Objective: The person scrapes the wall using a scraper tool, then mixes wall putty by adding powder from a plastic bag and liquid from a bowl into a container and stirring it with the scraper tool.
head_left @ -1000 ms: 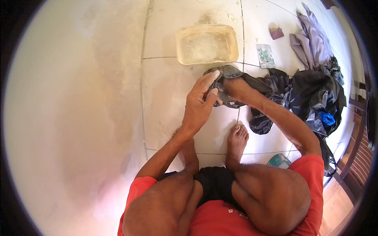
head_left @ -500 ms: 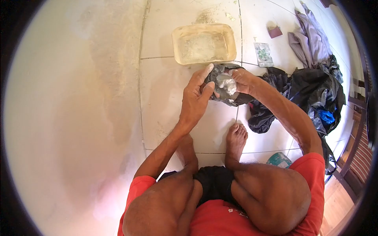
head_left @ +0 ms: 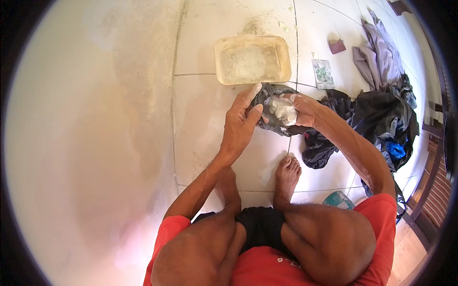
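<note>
My left hand (head_left: 238, 124) grips the rim of a crumpled black plastic bag (head_left: 275, 127), with the thumb and fingers around its left side. At the bag's open mouth is my right hand (head_left: 305, 109), its fingers curled round a clump of white powder (head_left: 284, 112). Some of those fingers are hidden by the powder and the bag. Just beyond the bag stands a cream plastic tub (head_left: 254, 81), its bottom coated with whitish powder.
Black plastic sheeting (head_left: 381, 112) is heaped at right, with grey cloth (head_left: 377, 66) behind it. A small printed packet (head_left: 323, 74) and a maroon piece (head_left: 337, 46) lie on the tiles. A teal container (head_left: 338, 200) sits by my right knee; a smeared wall (head_left: 95, 128) rises at left.
My right hand has shifted slightly right and toward me at the bag's mouth, and more of the white powder shows. My left hand keeps its hold. The whole view has tilted a little.
</note>
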A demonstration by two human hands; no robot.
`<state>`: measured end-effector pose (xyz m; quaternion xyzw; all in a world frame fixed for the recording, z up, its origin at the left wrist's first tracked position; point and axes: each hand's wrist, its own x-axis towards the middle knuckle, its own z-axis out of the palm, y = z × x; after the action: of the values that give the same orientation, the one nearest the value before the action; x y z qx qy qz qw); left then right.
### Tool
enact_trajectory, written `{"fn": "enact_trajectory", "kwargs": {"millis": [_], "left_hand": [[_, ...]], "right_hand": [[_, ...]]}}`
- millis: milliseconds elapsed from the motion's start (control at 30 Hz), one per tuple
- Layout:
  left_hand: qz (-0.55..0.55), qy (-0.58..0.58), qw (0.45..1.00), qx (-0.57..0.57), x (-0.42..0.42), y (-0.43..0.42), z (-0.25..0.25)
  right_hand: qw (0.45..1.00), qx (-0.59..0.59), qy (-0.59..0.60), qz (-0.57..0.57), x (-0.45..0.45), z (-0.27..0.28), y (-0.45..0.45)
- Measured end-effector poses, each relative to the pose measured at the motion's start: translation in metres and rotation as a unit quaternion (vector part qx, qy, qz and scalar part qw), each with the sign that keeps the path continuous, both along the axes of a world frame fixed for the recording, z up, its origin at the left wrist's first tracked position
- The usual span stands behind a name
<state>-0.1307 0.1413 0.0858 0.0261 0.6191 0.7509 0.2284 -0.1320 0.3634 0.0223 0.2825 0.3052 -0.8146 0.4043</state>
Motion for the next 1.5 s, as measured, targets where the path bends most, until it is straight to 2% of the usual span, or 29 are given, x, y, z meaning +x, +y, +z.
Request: {"fn": "enact_trajectory", "kwargs": {"millis": [67,200,300,400,467,500,533,600,667,733,767,833,867,900,967,1033,1067,1133,1267,1333,1367,1500], "left_hand": [[0.001,0.001,1.0,-0.005,-0.001,0.0,0.0],[0.001,-0.005,1.0,0.001,-0.003,0.001,-0.002],[0.0,-0.017,1.0,-0.001,-0.003,0.0,-0.001],[0.004,-0.031,1.0,0.002,-0.003,0.0,0.0],[0.006,-0.04,0.999,0.006,-0.002,0.0,0.0],[0.004,-0.044,0.999,0.007,-0.001,0.0,-0.001],[0.002,-0.048,0.999,0.008,0.001,0.0,-0.001],[0.003,-0.049,0.999,0.02,0.003,0.002,-0.003],[0.008,-0.049,0.998,0.032,0.005,0.002,-0.003],[0.0,-0.063,0.997,0.038,0.004,0.003,-0.002],[0.002,-0.065,0.997,0.036,0.005,0.002,-0.002],[-0.012,-0.069,0.997,0.026,0.004,0.0,-0.001],[-0.01,-0.069,0.997,0.025,0.003,-0.001,0.001],[-0.013,-0.07,0.997,0.031,0.004,-0.002,0.004],[-0.013,-0.073,0.997,0.036,0.004,-0.004,0.004],[-0.018,-0.047,0.998,0.041,0.006,-0.006,0.003],[-0.018,-0.046,0.998,0.041,0.007,-0.005,0.003],[-0.012,-0.045,0.998,0.05,0.01,-0.004,0.003],[-0.034,-0.039,0.998,0.039,0.01,0.002,0.006],[-0.029,-0.031,0.999,0.034,0.012,0.005,0.008],[-0.031,-0.029,0.999,0.034,0.013,0.006,0.009],[-0.011,-0.006,1.0,0.016,0.016,0.002,0.011]], "right_hand": [[0.999,-0.01,-0.028,-0.012,-0.003,0.024,-0.006],[0.999,-0.037,-0.03,0.004,-0.004,0.038,-0.006],[0.998,-0.018,-0.03,-0.05,-0.005,0.042,-0.001],[0.994,-0.088,-0.026,-0.059,-0.017,0.052,0.008],[0.998,-0.039,0.02,-0.054,-0.031,0.065,0.012],[0.998,-0.035,0.052,-0.018,-0.039,0.067,0.019],[0.998,-0.035,0.048,-0.018,-0.05,0.069,0.017],[0.998,0.037,0.002,-0.06,-0.076,0.072,0.005],[0.997,0.069,0.031,-0.031,-0.105,0.059,-0.007],[0.979,0.171,0.11,-0.011,-0.125,0.04,-0.023],[0.98,0.169,0.107,-0.009,-0.132,0.033,-0.033],[0.92,0.317,0.204,0.106,-0.144,0.026,-0.051],[0.92,0.316,0.204,0.107,-0.149,0.017,-0.051],[0.814,0.416,0.359,0.19,-0.151,0.008,-0.053],[0.666,0.491,0.497,0.263,-0.152,-0.006,-0.053],[0.543,0.602,0.521,0.267,-0.149,-0.002,-0.054],[0.543,0.603,0.521,0.266,-0.148,0.003,-0.05],[0.491,0.618,0.535,0.302,-0.144,0.006,-0.034],[0.488,0.644,0.5,0.31,-0.135,-0.009,-0.026],[0.437,0.59,0.649,0.2,-0.129,-0.007,-0.039],[0.468,0.575,0.623,0.248,-0.131,-0.004,-0.04],[0.452,0.634,0.54,0.32,-0.138,0.037,-0.04]]}}
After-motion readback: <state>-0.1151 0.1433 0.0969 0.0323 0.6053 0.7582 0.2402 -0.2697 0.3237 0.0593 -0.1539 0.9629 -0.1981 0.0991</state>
